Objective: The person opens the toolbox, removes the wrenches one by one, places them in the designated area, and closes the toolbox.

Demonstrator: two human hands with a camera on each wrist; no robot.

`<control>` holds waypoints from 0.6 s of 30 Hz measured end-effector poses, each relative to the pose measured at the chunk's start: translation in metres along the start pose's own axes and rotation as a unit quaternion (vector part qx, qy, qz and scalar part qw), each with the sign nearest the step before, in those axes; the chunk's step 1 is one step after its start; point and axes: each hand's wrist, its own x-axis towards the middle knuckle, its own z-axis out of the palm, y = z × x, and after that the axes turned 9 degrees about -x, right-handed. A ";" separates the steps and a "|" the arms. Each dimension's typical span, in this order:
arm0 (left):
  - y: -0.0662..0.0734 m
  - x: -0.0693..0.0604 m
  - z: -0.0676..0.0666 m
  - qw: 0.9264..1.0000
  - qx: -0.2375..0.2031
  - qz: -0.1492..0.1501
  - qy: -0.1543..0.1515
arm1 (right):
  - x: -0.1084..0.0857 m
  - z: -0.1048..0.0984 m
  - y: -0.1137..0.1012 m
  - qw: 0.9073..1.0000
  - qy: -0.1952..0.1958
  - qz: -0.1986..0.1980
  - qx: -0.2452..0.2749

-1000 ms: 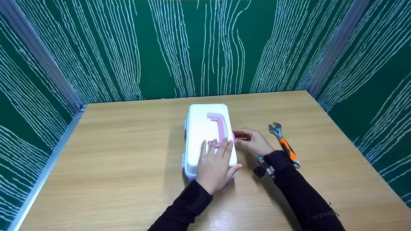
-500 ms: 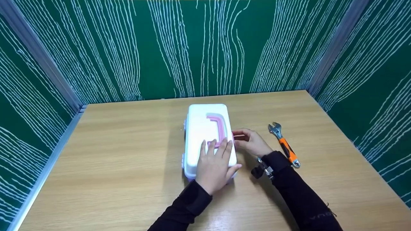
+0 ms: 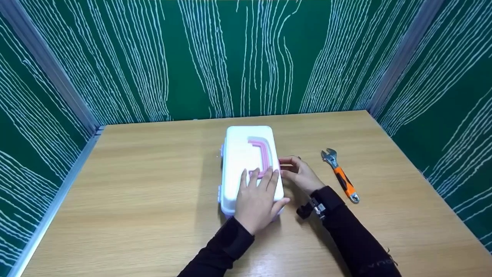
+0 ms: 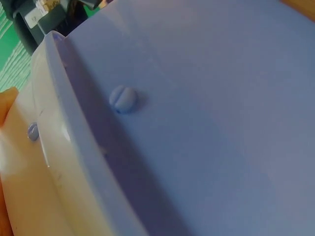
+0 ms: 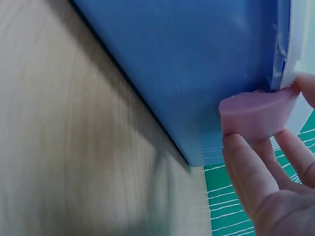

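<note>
A plastic storage box [image 3: 242, 154] with a white lid and a pink handle [image 3: 264, 154] folded into the lid stands lengthwise on the table. My left hand [image 3: 255, 200] rests on the near part of the lid with its fingers spread straight, the tips by the handle. At the box's right side, my right hand [image 3: 303, 175] holds a pink latch [image 5: 258, 115] on the front. The right wrist view has its fingers under the latch and the thumb at its upper edge by the lid rim. The left wrist view shows the bluish box wall [image 4: 211, 108] and the pale lid edge [image 4: 74, 147].
An adjustable wrench [image 3: 340, 175] with an orange and black handle lies right of the box, beyond the right wrist. Lilac hinges [image 3: 220, 193] stick out on the box's left side. Green panels [image 3: 196, 57] with white lines stand around the wooden table [image 3: 153, 184].
The right wrist and forearm have shifted slightly left and nearer to me, while the fingers stay at the latch. The left hand, box and wrench have kept their places.
</note>
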 end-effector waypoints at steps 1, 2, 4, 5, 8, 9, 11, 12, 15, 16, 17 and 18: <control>0.000 0.000 0.000 1.000 -0.001 -0.001 -0.001 | 0.000 0.000 0.000 1.000 0.001 0.000 0.001; 0.000 0.000 0.000 1.000 0.000 -0.001 -0.002 | 0.000 0.001 0.001 1.000 0.002 0.000 0.002; 0.000 0.000 0.000 1.000 -0.001 -0.002 -0.004 | 0.000 0.002 0.002 1.000 0.004 0.000 0.002; 0.000 0.000 0.000 1.000 0.000 -0.003 -0.005 | -0.001 0.002 0.002 1.000 0.006 0.000 0.004; 0.001 0.000 0.000 1.000 -0.001 -0.004 -0.006 | -0.001 0.003 0.005 1.000 0.008 0.000 0.026; 0.001 0.000 0.000 1.000 -0.001 -0.004 -0.007 | -0.002 0.003 0.006 0.999 0.008 0.000 0.038; 0.001 0.001 0.000 1.000 -0.001 -0.003 -0.007 | -0.002 0.004 0.008 0.998 0.007 0.003 0.065; 0.001 0.001 0.000 1.000 -0.001 -0.003 -0.008 | -0.002 0.004 0.008 0.997 0.007 0.005 0.077; 0.001 0.001 -0.001 1.000 -0.002 -0.005 -0.016 | -0.003 0.005 0.008 0.995 0.006 0.010 0.096; 0.001 0.001 -0.002 1.000 -0.003 -0.006 -0.018 | -0.003 0.006 0.008 0.995 0.007 0.011 0.098; 0.001 0.001 -0.002 1.000 -0.004 -0.006 -0.021 | -0.003 0.006 0.008 0.995 0.007 0.012 0.100; 0.001 0.002 -0.002 1.000 -0.004 -0.006 -0.023 | -0.003 0.006 0.007 0.995 0.006 0.013 0.103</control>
